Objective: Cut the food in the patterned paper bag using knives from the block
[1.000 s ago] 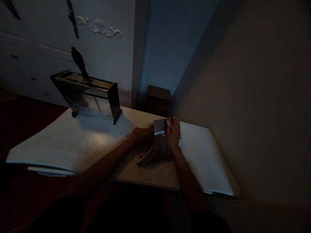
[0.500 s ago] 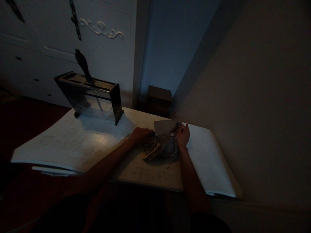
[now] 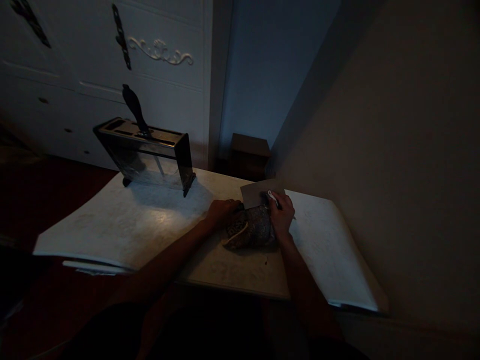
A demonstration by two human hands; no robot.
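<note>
A wide grey rectangular blade, looking like a cleaver (image 3: 253, 194), stands tilted on the table behind a brown patterned cloth bundle (image 3: 258, 225). My left hand (image 3: 222, 212) is closed around a dark piece at the blade's left lower corner, apparently its handle. On the other side, my right hand (image 3: 283, 214) pinches a slim tool with a white end (image 3: 272, 197), held against or just in front of the blade; its kind is not clear. The bundle lies between both hands, its pale-edged fold facing left. Dim light hides finger detail.
At the back left of the white-covered table (image 3: 150, 225) stands a clear-sided knife block (image 3: 150, 160) with one black-handled knife (image 3: 135, 107) in it. White cabinet doors (image 3: 165, 80) rise behind. A brown box (image 3: 250, 145) is beyond the far edge; a wall (image 3: 375, 150) bounds the right.
My right hand has turned and shifted slightly, so the white-ended tool shows in front of the blade. The blade has tilted a little. The whole view has moved slightly.
</note>
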